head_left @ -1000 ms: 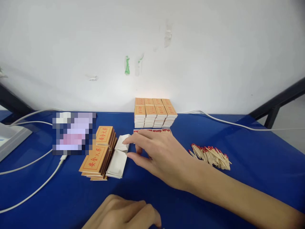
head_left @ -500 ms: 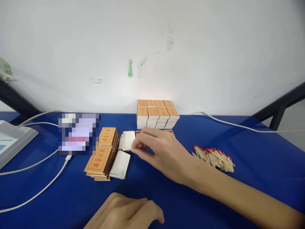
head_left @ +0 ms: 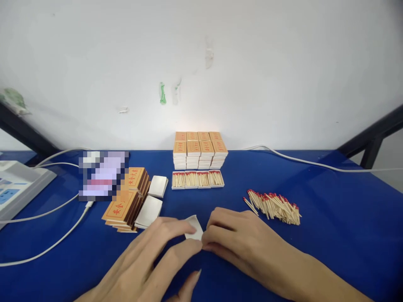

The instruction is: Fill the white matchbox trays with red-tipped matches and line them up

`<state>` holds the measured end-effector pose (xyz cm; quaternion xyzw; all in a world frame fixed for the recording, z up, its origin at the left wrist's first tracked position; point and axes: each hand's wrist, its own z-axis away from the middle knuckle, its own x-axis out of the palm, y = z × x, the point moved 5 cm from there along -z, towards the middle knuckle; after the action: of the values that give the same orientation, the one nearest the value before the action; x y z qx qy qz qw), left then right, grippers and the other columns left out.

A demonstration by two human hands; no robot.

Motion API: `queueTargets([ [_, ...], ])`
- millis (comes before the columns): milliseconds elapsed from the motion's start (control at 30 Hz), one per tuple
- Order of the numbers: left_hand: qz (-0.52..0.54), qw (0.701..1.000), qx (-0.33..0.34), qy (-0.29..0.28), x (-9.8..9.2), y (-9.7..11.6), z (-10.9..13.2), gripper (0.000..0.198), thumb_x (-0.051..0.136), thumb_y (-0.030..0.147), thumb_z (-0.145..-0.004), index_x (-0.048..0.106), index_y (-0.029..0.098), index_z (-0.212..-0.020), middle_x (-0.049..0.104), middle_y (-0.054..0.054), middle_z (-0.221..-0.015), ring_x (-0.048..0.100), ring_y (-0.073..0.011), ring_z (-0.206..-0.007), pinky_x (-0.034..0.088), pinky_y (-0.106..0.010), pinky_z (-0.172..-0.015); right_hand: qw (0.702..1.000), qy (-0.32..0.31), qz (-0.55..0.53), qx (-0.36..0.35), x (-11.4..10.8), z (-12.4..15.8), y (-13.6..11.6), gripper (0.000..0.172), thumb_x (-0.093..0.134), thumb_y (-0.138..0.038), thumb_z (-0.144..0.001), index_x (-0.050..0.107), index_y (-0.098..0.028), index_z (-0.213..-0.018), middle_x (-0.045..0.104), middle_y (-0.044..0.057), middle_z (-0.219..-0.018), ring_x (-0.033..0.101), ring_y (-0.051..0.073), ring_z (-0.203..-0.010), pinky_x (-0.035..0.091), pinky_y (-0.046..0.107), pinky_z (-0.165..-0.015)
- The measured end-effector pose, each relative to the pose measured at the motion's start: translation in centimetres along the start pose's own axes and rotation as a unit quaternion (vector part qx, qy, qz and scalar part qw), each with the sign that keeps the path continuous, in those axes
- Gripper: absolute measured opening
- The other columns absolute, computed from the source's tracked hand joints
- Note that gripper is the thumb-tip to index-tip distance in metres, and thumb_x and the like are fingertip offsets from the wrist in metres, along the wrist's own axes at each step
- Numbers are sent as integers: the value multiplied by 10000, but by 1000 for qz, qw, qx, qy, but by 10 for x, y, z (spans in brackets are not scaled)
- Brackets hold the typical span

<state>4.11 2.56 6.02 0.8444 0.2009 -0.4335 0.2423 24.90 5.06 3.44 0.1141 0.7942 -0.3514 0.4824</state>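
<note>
A small white matchbox tray (head_left: 194, 227) lies on the blue table (head_left: 330, 222) near the front, pinched between both hands. My left hand (head_left: 157, 260) has its fingers on the tray's left side. My right hand (head_left: 239, 241) grips the tray's right edge with bent fingers. Just behind and to the left, two stacks of flat white trays (head_left: 153, 201) lie beside orange matchbox sleeves (head_left: 126, 201). A loose heap of red-tipped matches (head_left: 273, 205) lies to the right of my right hand.
Stacked orange matchboxes (head_left: 200, 151) stand at the back by the wall, with a row of open, filled trays (head_left: 197, 179) in front. White cables (head_left: 47, 247) cross the left side, near a white device (head_left: 19, 184) and a blurred object (head_left: 102, 174).
My right hand took a white tray from the stacks and drew it back toward me. My left hand came up from the front edge and now holds the tray as well.
</note>
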Motion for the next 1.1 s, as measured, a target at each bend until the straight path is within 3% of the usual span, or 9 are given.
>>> queueTargets([
  [167, 18, 995, -33, -89, 23, 4, -20, 537, 705, 202, -1039, 548, 230, -1551, 675, -133, -1571, 688, -282, -1470, 625, -425, -1217, 999, -5, 15, -31, -4, 8, 2, 150, 611, -231, -1182, 712, -232, -1071, 730, -11, -1047, 637, 146, -893, 421, 316, -691],
  [300, 49, 995, -47, -70, 40, 0, -22, 565, 639, 162, -1051, 492, 245, -1590, 684, -128, -1547, 692, -266, -1464, 650, -422, -1185, 1000, -2, 6, -21, -8, 8, 5, 196, 592, -234, -1190, 747, -228, -1070, 732, -9, -1035, 628, 152, -910, 438, 317, -720],
  [467, 57, 994, -78, -54, 49, -12, -7, 504, 638, 191, -1082, 526, 263, -1569, 694, -116, -1532, 745, -241, -1406, 658, -357, -1154, 1000, 10, 14, -25, -8, 8, 6, 269, 569, -247, -1198, 764, -205, -1017, 718, 1, -955, 617, 148, -849, 420, 322, -670],
  [567, 54, 995, -53, -67, 51, -14, 2, 504, 662, 210, -1103, 533, 271, -1587, 722, -89, -1535, 768, -225, -1385, 643, -326, -1166, 999, 1, -47, -8, -12, 6, 4, 185, 658, -279, -1164, 783, -208, -1048, 749, 2, -975, 659, 137, -871, 464, 294, -695],
  [700, 74, 994, -53, -57, 52, -18, 6, 501, 682, 232, -1116, 552, 300, -1596, 760, -54, -1534, 803, -233, -1348, 649, -334, -1158, 991, 45, -105, 68, -25, 3, 11, 147, 712, -301, -1135, 794, -243, -1029, 772, -21, -922, 707, 109, -820, 516, 241, -740],
  [767, 96, 992, -71, -42, 52, -21, 6, 524, 674, 205, -1097, 560, 324, -1594, 764, -42, -1542, 804, -258, -1355, 667, -356, -1141, 984, 111, -5, 140, -35, 6, 21, 237, 672, -316, -1145, 781, -254, -944, 757, -23, -844, 692, 120, -724, 508, 269, -710],
  [867, 112, 990, -86, -21, 54, -22, 7, 545, 628, 197, -1075, 560, 340, -1597, 759, -40, -1553, 792, -289, -1377, 695, -380, -1107, 933, 172, 203, 242, -49, 19, 36, 295, 631, -394, -1127, 757, -268, -891, 715, -7, -768, 665, 171, -627, 432, 325, -589],
  [967, 116, 989, -95, -8, 57, -21, 9, 550, 614, 232, -1071, 566, 345, -1607, 761, -42, -1547, 794, -304, -1374, 707, -389, -1087, 902, 136, 279, 302, -52, 32, 49, 288, 618, -454, -1079, 723, -289, -868, 672, -7, -717, 657, 206, -577, 358, 328, -510],
  [1100, 124, 986, -109, 0, 58, -21, 12, 581, 611, 233, -1056, 569, 379, -1617, 776, -20, -1518, 813, -298, -1341, 713, -388, -1068, 887, 82, 282, 357, -53, 45, 58, 277, 622, -442, -1021, 689, -293, -798, 716, 21, -769, 713, 244, -632, 354, 324, -516],
])
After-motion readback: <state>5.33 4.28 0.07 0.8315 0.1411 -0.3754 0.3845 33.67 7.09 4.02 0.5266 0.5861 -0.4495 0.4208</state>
